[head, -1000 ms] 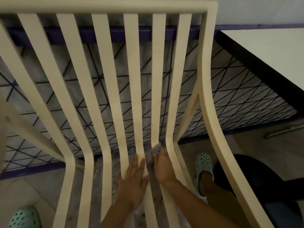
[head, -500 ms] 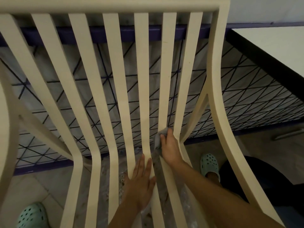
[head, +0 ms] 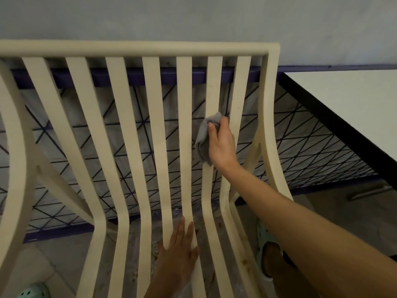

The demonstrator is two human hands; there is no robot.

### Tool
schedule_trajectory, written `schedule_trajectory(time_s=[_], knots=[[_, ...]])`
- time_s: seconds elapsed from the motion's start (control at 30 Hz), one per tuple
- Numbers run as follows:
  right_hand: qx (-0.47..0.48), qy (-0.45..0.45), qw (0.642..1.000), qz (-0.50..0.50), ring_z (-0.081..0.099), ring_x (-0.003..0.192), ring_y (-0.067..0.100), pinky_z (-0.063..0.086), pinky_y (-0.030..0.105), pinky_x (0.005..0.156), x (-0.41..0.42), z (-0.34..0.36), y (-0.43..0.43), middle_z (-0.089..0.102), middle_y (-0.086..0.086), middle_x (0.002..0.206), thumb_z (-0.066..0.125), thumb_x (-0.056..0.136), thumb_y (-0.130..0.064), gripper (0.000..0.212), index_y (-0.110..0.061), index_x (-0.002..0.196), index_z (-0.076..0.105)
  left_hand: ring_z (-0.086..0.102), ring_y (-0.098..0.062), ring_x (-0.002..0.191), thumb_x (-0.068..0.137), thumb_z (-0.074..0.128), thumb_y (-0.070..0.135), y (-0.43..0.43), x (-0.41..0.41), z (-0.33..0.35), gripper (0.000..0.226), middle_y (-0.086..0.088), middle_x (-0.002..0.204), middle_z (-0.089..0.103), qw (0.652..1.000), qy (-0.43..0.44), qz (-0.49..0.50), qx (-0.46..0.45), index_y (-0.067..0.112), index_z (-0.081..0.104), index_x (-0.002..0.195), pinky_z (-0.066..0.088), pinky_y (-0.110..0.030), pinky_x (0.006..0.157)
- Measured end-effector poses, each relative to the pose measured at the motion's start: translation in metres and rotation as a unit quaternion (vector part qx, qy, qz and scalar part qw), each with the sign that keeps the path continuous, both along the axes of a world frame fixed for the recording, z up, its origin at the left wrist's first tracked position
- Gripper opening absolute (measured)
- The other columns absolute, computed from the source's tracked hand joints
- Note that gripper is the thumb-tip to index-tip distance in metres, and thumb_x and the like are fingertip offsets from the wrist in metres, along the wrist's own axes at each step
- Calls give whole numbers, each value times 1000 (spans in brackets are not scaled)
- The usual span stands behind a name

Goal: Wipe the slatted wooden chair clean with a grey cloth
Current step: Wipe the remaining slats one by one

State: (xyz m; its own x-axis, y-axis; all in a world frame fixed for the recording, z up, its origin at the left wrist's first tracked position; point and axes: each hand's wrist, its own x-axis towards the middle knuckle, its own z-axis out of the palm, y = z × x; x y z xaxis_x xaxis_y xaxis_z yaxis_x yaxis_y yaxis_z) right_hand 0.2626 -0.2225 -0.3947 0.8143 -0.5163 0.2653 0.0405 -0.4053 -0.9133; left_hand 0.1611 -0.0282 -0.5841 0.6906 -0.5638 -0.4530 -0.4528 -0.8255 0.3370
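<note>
The cream slatted wooden chair (head: pixel 150 49) fills the view, its backrest slats running up to the top rail. My right hand (head: pixel 222 143) grips the grey cloth (head: pixel 204 136) against a slat on the right side of the backrest, about halfway up. Further down, my left hand (head: pixel 179 252) rests flat with straight fingers on a seat slat just below the bend. Brown stains show on the seat slats at the lower right.
A white table with a dark edge (head: pixel 348 108) stands close on the right. Behind the chair is a rug or mat with dark crossing lines (head: pixel 311 151) and a grey wall. My feet in mint-green clogs (head: pixel 266 250) stand on the tiled floor.
My right hand has slid the cloth up the slat from the bend near the seat to the middle of the backrest. My left hand stays flat on the seat slats.
</note>
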Motion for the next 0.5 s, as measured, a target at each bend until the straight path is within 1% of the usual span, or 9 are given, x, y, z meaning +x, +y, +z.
schedule_trajectory(time_s=[0.07,0.13,0.2,0.27,0.37,0.43,0.47,0.5], knots=[[10,-13,1000,-3,54,82,-5,40,0,61,7,20,-2,55,-13,91,37,103,-28,20,-13,115,46,-32,-6,138,93,11,68,-1,2,0,68,16,142,-49,1000,-2,0,2,45,-40,131,10,-61,116],[25,-23,999,-4,55,85,-3,43,4,64,14,37,-4,57,-10,95,38,103,-28,22,-14,117,48,-34,-5,135,92,11,69,-2,2,-1,67,18,140,-50,1000,5,5,-3,48,-40,130,5,-61,115],[31,-30,999,-6,55,87,-2,42,8,67,17,49,-4,58,-8,97,39,103,-29,22,-15,116,49,-34,-5,134,93,12,69,-3,1,-3,66,17,142,-48,1000,7,8,-7,49,-38,131,3,-59,115],[39,-41,998,-9,55,85,-3,41,9,67,19,59,-6,57,-11,94,40,103,-29,20,-16,113,50,-34,-5,134,94,13,67,-4,1,-5,66,15,146,-45,1000,2,11,-4,46,-36,134,2,-57,116],[16,-48,998,-21,56,84,-1,44,13,69,22,73,-10,56,-11,91,41,102,-32,21,-17,110,52,-33,-6,137,94,13,67,-7,1,-4,68,13,148,-42,1000,-3,5,9,42,-32,140,1,-57,116],[8,-60,998,-27,56,82,2,45,18,70,26,79,-10,57,-10,88,42,102,-34,23,-15,106,54,-31,-9,140,94,13,67,-5,5,1,70,11,151,-40,1000,4,9,6,42,-32,141,4,-59,117],[8,-63,997,-33,56,80,1,45,18,68,27,79,-10,57,-10,86,42,102,-35,23,-16,104,54,-30,-10,141,93,12,67,-6,4,0,70,9,154,-35,1000,0,6,9,43,-35,139,8,-61,117],[14,-68,997,-39,56,78,1,44,16,65,28,78,-10,57,-10,85,41,102,-36,23,-17,102,54,-26,-9,143,94,11,66,-9,3,2,69,5,159,-25,999,-40,7,8,42,-38,136,18,-64,113]])
